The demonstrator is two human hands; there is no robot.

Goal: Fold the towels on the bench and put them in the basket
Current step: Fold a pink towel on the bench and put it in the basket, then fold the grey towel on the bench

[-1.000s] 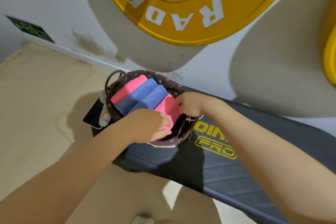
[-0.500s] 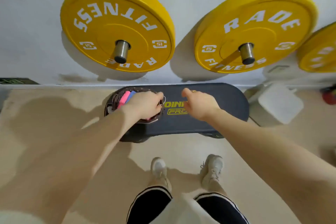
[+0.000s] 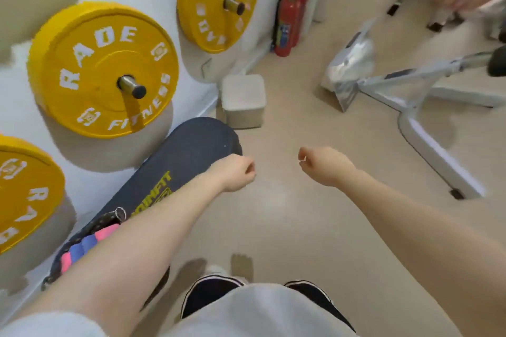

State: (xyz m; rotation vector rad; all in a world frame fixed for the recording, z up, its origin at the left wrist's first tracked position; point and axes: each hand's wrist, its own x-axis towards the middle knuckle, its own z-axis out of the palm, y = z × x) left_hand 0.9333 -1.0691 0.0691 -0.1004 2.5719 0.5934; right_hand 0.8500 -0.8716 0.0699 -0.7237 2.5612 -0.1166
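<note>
Towels, pink and blue, sit folded in the basket at the near end of the bench, whose visible top is bare. The left hand and right hand hang over the floor, fingers curled loosely closed on nothing. Folding looks finished; next comes only a check for strays.

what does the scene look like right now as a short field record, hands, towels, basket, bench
left hand: loosely closed, empty, held in the air past the bench end
right hand: loosely closed, empty, over bare floor
towels: pink and blue, lying side by side in the basket
basket: dark, on the near end of the bench, partly hidden by the left forearm
bench: dark pad along the wall, no towels on the visible part
task state: looks finished
</note>
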